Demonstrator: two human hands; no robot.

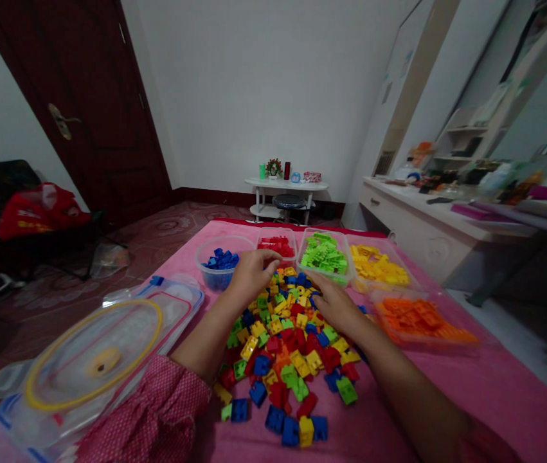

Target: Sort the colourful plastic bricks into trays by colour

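Note:
A heap of mixed coloured plastic bricks (pixel 283 347) lies on a pink cloth (pixel 485 392). My left hand (pixel 251 273) hovers at the heap's far edge, fingers curled, close to the tub of red bricks (pixel 277 245); what it holds, if anything, is hidden. My right hand (pixel 333 305) rests on the heap's right side, fingers bent down among the bricks. Behind the heap stand clear tubs: blue bricks (pixel 220 260), green bricks (pixel 324 254), yellow bricks (pixel 379 265) and orange bricks (pixel 418 318).
A stack of clear container lids (pixel 94 360) lies at the left of the cloth. A dark red door (pixel 94 103), a small white table (pixel 286 190) with a stool, and a long cluttered desk (pixel 447 212) at the right surround the area.

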